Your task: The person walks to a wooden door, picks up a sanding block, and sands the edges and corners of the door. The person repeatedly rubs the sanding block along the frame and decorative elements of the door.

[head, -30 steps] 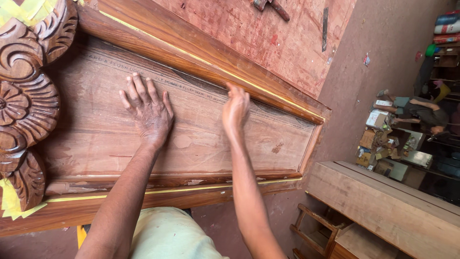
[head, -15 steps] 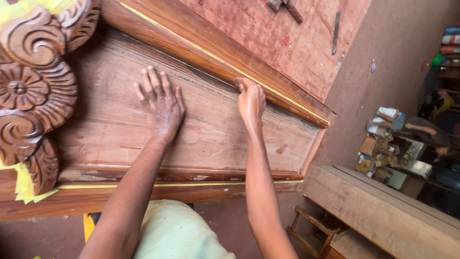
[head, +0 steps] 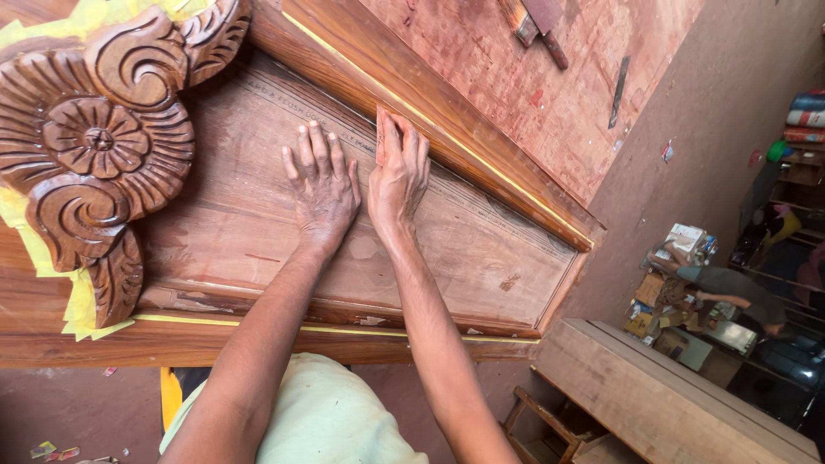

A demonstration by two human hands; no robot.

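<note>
Reddish-brown recessed wooden panel (head: 258, 223) lies in front of me inside a heavier moulded wooden frame (head: 447, 120), its long axis running from the upper left, by the carving, down to the lower right corner. A thin yellow line follows the frame's inner edge along both long sides. My left hand (head: 322, 189) rests flat on the panel, palm down, fingers spread and pointing up toward the far rail, holding nothing. My right hand (head: 400, 172) sits just beside it, nearly touching, with the fingers held together and curled over a small brownish piece of sandpaper (head: 381, 133), pressing it against the panel close under the far rail of the frame. Only the piece's upper edge shows past my fingers. At the panel's left end stands a large carved wooden scroll with a flower rosette (head: 94, 146), with yellow masking tape (head: 77, 301) tucked beneath its edges. A pale wooden bench (head: 653, 404) stands well apart, lower right.
</note>
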